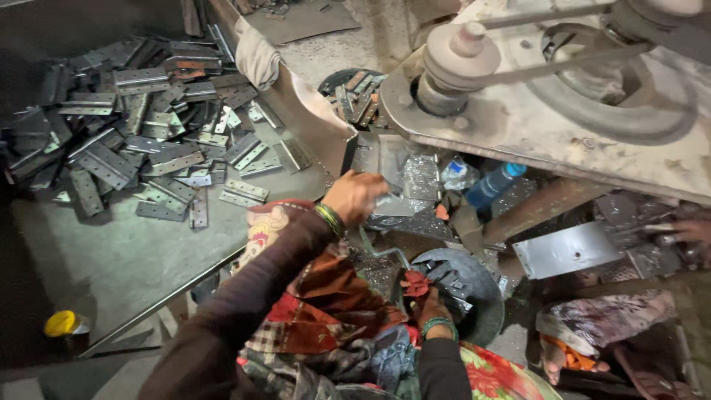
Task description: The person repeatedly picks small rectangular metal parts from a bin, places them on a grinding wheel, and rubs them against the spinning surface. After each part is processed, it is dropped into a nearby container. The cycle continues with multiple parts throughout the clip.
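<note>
My left hand (357, 194), with green bangles at the wrist, reaches forward under the machine table and is closed on a small shiny metal plate (388, 207). My right hand (428, 302), also with a green bangle, lies low over a round dark pan (485, 296) holding several hinge-like metal plates (448, 275). A bit of red cloth (415, 283) sits at its fingers. Whether those fingers grip a plate is hidden.
A big heap of grey hinge plates (141, 133) covers the bench at left. A belt-driven machine (563, 81) looms at upper right, above a blue bottle (495, 184). Another person's hand (692, 231) and foot (555, 357) are at right. A yellow-capped tin (63, 324) stands lower left.
</note>
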Demonstrator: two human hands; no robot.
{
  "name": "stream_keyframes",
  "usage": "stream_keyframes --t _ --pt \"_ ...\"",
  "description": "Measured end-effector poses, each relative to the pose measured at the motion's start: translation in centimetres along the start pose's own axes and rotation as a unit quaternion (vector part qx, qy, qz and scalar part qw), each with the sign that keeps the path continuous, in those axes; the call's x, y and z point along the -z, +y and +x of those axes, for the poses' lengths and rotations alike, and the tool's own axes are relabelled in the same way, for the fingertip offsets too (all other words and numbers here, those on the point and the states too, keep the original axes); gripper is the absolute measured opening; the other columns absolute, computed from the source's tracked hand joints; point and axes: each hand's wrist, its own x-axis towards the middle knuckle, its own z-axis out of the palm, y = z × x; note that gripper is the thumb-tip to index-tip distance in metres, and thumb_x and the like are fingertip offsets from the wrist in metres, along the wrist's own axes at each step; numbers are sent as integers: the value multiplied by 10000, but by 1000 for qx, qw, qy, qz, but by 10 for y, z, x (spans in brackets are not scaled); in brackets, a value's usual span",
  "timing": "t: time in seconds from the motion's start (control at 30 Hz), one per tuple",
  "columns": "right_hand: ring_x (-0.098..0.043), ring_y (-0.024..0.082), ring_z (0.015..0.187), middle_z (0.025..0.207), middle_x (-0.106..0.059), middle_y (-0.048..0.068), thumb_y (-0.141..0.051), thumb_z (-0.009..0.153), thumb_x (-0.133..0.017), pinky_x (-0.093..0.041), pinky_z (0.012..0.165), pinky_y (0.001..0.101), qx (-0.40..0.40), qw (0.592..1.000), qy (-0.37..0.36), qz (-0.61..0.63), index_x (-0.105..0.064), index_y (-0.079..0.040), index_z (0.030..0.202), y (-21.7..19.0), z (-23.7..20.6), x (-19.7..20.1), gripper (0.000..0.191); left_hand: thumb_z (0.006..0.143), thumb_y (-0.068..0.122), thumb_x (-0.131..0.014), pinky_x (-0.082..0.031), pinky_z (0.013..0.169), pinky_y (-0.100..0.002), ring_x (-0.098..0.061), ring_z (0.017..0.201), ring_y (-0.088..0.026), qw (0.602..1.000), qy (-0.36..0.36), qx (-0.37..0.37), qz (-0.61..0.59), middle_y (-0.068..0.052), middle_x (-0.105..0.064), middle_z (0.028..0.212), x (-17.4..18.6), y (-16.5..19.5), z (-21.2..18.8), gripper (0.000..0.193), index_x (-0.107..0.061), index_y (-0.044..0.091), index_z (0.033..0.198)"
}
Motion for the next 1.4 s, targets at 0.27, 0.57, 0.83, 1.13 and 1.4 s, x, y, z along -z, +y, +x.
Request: stream_keyframes --t 0.27,0.57,0.83,1.13,1.4 --pt "-618 460 1222 1338 -607 277 -439 850 -738 -502 1032 520 11 999 33 20 -354 -179 1460 -8 -8 2 766 839 195 -646 -60 1184 -725 -451 1416 -269 959 -212 183 39 -15 -555 1477 -53 11 -4 530 -604 250 1364" --pt "-686 452 1127 1200 -707 245 -426 909 -649 -532 973 540 22 998 -3 -63 -402 -126 1440 -38 15 49 658 767 401 -776 -30 1232 -652 -344 1503 -283 956 -35 272 104 -116 -515 1503 -69 16 23 680 -619 42 1323" --pt "-673 454 1138 1205 -694 244 -443 877 -699 -527 974 555 -12 992 39 -118 -423 -116 1400 -56 22 57 676 738 363 -787 -30 1229 -672 -388 1459 -269 956 -23 287 60 -81 -541 1472 -82 -22 44 723 -582 82 1372" --pt "-635 487 1157 1283 -627 284 -398 886 -698 -509 984 564 -1 997 -2 -72 -377 -106 1404 -54 16 22 675 798 433 -779 -16 1243 -676 -418 1459 -275 958 -38 279 60 -92 -537 1484 -73 -26 26 722 -569 60 1378" --pt "-595 449 1213 1373 -558 235 -422 864 -686 -498 969 564 -28 987 87 -132 -351 -94 1413 -57 24 16 722 816 399 -748 15 1231 -701 -426 1464 -254 949 -73 299 69 -50 -544 1486 -81 -35 45 686 -571 91 1402"
